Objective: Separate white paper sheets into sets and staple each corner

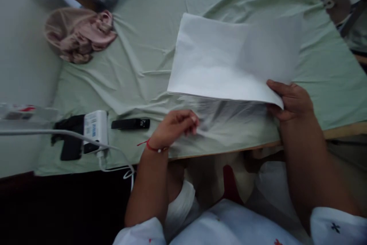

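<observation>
Green-draped table point(149, 57), blurred white sheets point(223, 61)

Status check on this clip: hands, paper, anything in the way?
Right hand pinching white paper at its near corner. Left hand curled near table edge, blurred, grip unclear. Black stapler further left, untouched.

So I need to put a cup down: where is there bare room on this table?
Bare green cloth lies between the pink cloth and the white sheet that the right hand holds, and again right of the sheet. The near left edge is crowded: white adapter, cable, black stapler, left hand.
</observation>
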The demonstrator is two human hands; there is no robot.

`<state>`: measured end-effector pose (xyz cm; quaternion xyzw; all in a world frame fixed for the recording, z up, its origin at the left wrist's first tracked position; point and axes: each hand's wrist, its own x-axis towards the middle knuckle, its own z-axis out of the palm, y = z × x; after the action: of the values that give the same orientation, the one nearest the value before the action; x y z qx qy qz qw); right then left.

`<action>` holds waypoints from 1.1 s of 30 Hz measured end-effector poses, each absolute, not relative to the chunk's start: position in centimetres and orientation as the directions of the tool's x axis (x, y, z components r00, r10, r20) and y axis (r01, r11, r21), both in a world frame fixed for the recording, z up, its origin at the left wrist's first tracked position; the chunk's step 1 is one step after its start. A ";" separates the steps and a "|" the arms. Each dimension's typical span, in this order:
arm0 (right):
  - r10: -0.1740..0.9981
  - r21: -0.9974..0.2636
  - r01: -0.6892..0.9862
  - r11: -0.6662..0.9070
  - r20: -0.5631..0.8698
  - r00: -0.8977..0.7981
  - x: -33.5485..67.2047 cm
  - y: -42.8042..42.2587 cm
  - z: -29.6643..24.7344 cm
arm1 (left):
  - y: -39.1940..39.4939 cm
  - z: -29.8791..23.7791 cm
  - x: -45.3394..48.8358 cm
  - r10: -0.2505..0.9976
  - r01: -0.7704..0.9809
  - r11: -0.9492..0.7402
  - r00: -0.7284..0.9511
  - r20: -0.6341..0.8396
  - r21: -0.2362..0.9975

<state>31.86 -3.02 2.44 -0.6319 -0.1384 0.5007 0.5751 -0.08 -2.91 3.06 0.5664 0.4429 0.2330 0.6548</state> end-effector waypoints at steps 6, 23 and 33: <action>0.834 -0.869 -0.347 -0.352 -0.460 0.306 31.7 -3.2 1.8 | -0.5 1.0 -1.1 0.945 -0.118 0.322 -0.008 -0.326 0.939; 0.862 -0.914 -0.178 -0.365 -0.404 0.307 31.5 -3.3 0.8 | -0.2 -0.5 -0.6 0.950 -0.110 0.247 -0.168 -0.263 0.963; 0.810 -0.936 -0.241 -0.257 -0.345 0.474 31.3 -2.8 1.1 | 0.2 -0.7 -1.1 0.949 -0.078 0.267 -0.150 -0.276 0.961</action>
<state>31.27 -2.80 1.06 -0.6437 -0.2208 0.4629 0.5680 -1.09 0.15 -0.73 0.3705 0.5878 0.4790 0.5364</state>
